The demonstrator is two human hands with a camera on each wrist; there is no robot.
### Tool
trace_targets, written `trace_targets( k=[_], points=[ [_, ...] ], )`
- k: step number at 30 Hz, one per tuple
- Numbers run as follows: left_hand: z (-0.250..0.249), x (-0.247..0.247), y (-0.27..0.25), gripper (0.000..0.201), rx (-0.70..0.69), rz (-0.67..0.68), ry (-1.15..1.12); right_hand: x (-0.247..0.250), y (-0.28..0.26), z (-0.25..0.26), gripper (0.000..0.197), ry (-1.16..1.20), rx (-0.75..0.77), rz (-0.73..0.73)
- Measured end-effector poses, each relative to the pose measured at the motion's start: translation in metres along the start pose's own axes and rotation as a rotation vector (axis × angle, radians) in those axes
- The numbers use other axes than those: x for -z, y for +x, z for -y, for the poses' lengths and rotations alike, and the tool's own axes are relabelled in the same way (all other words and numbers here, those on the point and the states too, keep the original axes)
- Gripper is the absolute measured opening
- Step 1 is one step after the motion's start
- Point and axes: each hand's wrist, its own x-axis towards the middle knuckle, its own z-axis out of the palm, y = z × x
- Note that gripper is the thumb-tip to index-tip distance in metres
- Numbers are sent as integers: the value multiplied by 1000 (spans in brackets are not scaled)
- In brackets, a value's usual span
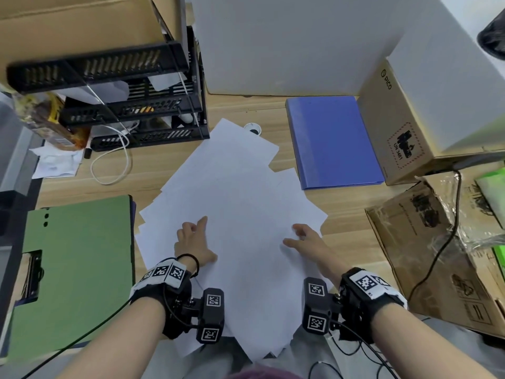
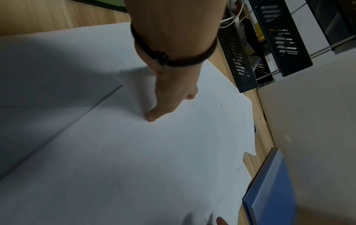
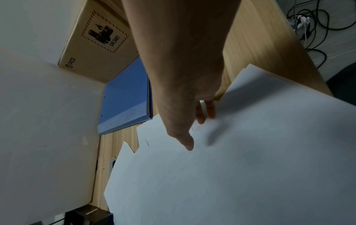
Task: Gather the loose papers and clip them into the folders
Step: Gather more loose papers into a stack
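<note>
Right hand, fingers extended, on loose white papers beside blue folder.

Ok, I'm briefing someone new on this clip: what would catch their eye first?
The fanned spread of loose white paper sheets across the middle of the wooden desk, with the left hand and right hand resting on it. Then the two folders: a green clip folder at the left, a closed blue plastic folder at the far right.

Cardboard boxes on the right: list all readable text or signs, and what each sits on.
"PICO": on the upright cardboard box, near its top edge.
"UN 3481": on that box's battery hazard label.
Flat cardboard box: dark prints, too blurred to read.
Loose papers: no legible text.
</note>
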Motion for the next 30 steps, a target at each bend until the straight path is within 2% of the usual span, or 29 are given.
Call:
trace_targets(
  k=[5, 8, 10, 12, 13, 15, 18, 24, 30],
  points=[
    [-3, -1, 0, 95, 2, 18, -62, 2, 2, -1, 64, 6, -35, 35],
    [-5, -2, 1, 87, -17, 22, -99, 3, 1, -1, 54, 3, -81, 79],
    [-6, -2, 0, 82, -21, 8, -130, 3, 2, -2, 42, -29, -93, 85],
    [-7, -2, 1, 76, -26, -7, -180, 2, 4, -2, 12, -20, -82, 99],
    [-7, -2, 1, 73, -36, -9, -203, 2, 2, -1, 6, -20, -71, 114],
    [-5, -1, 1, 64, -60, -18, -234, 1, 1, 2, 22, -30, -61, 149],
    [0, 4, 2, 49, -56, -29, -287, 0, 2, 3, 15, -30, -27, 135],
    [11, 17, 7, 18, -17, 26, -388, 8, 6, 1, 17, 72, -21, -108],
    [23, 15, 10, 18, -3, -27, -626, 19, 6, 3, 19, 110, -57, -175]
  ],
)
